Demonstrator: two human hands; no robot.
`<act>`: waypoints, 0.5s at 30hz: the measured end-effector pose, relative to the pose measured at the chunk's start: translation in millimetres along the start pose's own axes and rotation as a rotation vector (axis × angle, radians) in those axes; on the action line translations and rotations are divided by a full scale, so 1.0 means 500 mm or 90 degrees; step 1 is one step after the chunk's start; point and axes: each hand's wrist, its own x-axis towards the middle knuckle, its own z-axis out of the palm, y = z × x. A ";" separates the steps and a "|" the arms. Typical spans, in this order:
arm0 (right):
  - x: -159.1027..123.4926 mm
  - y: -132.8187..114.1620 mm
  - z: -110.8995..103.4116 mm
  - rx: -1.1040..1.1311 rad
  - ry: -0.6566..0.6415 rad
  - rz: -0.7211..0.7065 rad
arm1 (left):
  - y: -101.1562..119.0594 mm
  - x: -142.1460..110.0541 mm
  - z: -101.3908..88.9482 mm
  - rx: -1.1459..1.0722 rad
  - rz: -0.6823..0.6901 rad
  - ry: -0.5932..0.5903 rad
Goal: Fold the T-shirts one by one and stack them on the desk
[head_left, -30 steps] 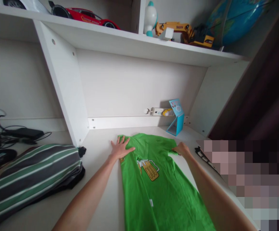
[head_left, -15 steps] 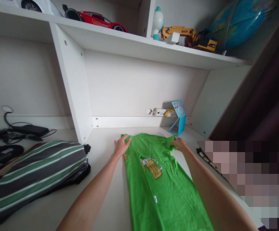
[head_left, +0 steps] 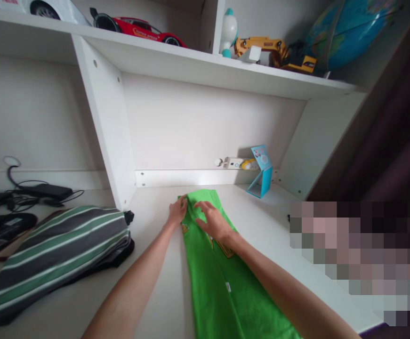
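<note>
A green T-shirt lies lengthwise on the white desk, its far right part folded over toward the left. A beer mug print on its chest is partly covered by my right forearm. At the shirt's far left corner, my left hand has its fingers curled on the cloth, closed on the edge. My right hand is over the upper chest of the shirt, thumb and fingers apart, with nothing visible between them. Whether its fingertips touch the cloth I cannot tell.
Striped folded clothing lies on the desk at left, near a black adapter with cables. A blue stand-up card and a power strip are at the back. Toy cars, an excavator and a globe occupy the shelf above.
My right hand has brought the shirt's right sleeve and side over to the left, and its fingers have come off the sleeve. My left hand stays at the corner, fingers more curled.
</note>
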 end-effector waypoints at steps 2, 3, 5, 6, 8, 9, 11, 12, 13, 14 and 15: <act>-0.046 -0.015 -0.010 0.020 -0.061 -0.069 | -0.001 0.001 0.000 -0.017 0.002 0.006; -0.073 -0.009 -0.024 0.023 -0.090 -0.083 | -0.002 0.002 0.001 -0.022 0.000 0.008; -0.138 0.023 -0.061 0.002 -0.129 -0.061 | -0.003 0.004 0.003 -0.031 -0.011 0.012; -0.174 0.043 -0.080 -0.019 -0.140 -0.030 | -0.003 0.006 0.004 -0.036 -0.014 0.015; -0.249 0.080 -0.110 -0.057 -0.151 0.047 | -0.006 0.009 0.007 -0.045 -0.016 0.019; -0.285 0.093 -0.118 -0.067 -0.163 0.082 | -0.007 0.011 0.009 -0.048 -0.016 0.019; -0.346 0.104 -0.118 -0.071 -0.203 0.135 | -0.011 0.015 0.012 -0.054 -0.011 0.014; -0.369 0.103 -0.111 -0.075 -0.224 0.154 | -0.013 0.016 0.014 -0.057 -0.005 0.011; -0.387 0.100 -0.101 -0.081 -0.237 0.167 | -0.015 0.018 0.015 -0.059 0.003 0.008; -0.400 0.096 -0.090 -0.089 -0.244 0.174 | -0.016 0.020 0.015 -0.060 0.012 0.005; -0.409 0.092 -0.078 -0.096 -0.241 0.175 | -0.017 0.023 0.015 -0.061 0.023 0.001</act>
